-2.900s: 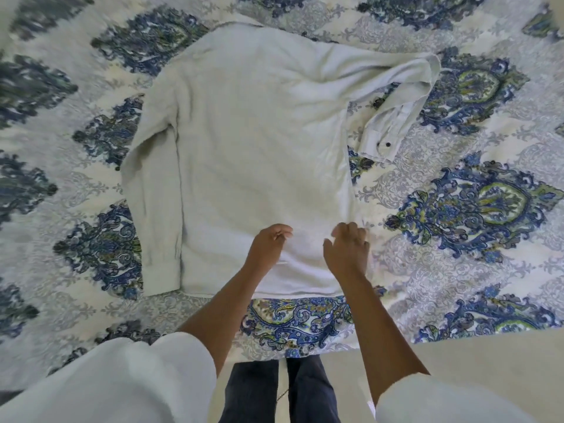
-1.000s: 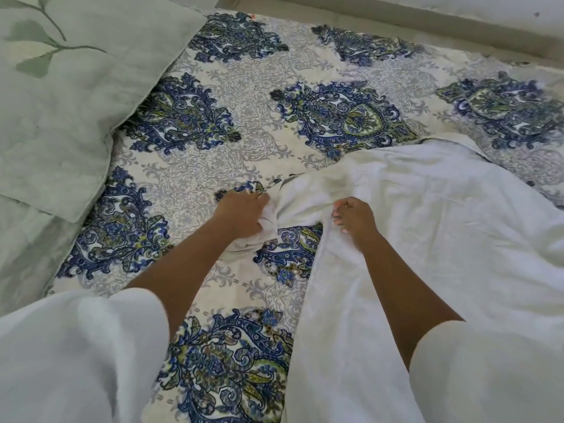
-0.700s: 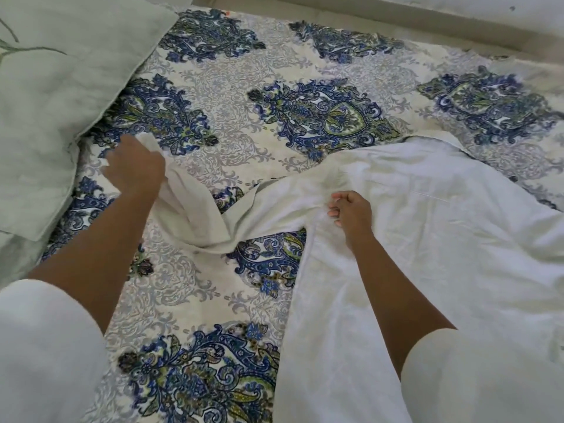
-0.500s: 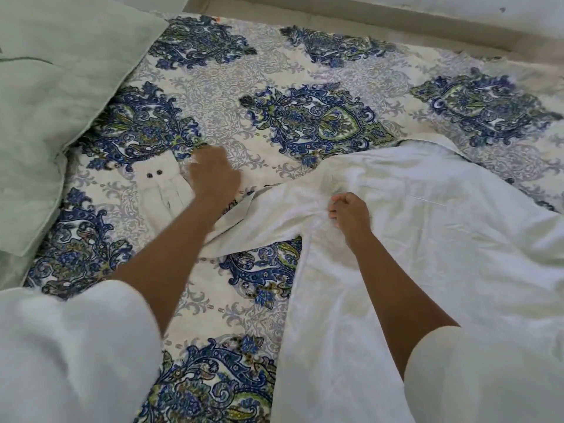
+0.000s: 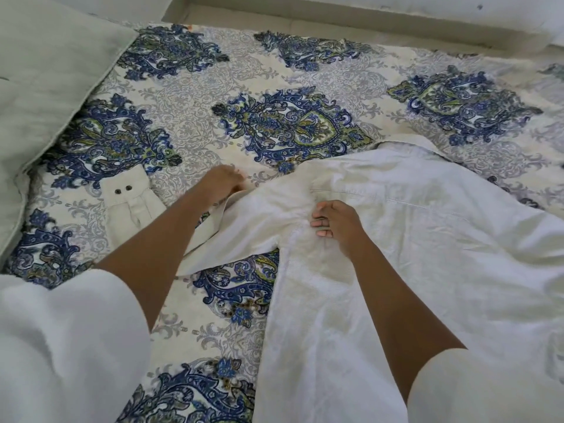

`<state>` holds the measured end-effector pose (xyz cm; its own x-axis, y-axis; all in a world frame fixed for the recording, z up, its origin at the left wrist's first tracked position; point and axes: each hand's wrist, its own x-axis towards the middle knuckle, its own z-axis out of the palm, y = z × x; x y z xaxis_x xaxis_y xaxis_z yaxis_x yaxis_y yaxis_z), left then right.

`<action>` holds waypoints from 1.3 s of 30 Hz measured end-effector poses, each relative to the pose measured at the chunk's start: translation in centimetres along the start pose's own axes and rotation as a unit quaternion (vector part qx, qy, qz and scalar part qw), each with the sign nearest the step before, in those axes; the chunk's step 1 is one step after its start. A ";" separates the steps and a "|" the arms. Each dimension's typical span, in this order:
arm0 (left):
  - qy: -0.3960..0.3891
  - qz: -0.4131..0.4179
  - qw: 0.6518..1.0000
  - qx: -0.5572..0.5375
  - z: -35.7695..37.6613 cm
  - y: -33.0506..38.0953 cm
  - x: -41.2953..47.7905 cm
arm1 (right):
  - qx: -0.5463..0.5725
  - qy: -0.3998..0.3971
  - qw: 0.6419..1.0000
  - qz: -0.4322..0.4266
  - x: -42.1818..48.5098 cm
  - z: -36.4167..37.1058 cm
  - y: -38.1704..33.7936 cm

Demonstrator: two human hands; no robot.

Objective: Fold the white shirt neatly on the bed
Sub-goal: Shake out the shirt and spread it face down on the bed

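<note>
The white shirt [image 5: 412,254] lies spread over the right half of the patterned bed cover [image 5: 293,123]. Its left sleeve [image 5: 250,227] stretches out to the left, ending in a cuff [image 5: 126,198] with two dark buttons lying flat on the cover. My left hand [image 5: 221,184] rests on the sleeve's upper edge near the shoulder, slightly blurred, fingers loosely bent. My right hand [image 5: 335,224] sits at the seam where sleeve meets body, its fingers curled into bunched fabric there.
A pale green pillow [image 5: 45,71] lies at the far left, overlapping the cover. The bed's far edge and a light wall ledge [image 5: 335,16] run along the top. My white sleeves fill the lower corners.
My left hand pulled the sleeve out to the left, laid the cuff flat, let it go and slid right along the sleeve. My right hand stayed at the shoulder seam.
</note>
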<state>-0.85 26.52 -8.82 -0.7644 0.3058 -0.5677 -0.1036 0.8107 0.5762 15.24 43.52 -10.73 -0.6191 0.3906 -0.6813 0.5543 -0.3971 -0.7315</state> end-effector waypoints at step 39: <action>0.076 0.140 0.965 0.209 5.5 5.4 3.2 | -0.604 0.185 0.733 -0.254 5.9 -6.4 1.9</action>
<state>-0.38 34.59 -10.80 -0.8131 0.4904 -0.3136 0.3615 0.8477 0.3883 16.25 50.40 -16.32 -0.8469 0.5203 -0.1100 0.5308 0.8146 -0.2338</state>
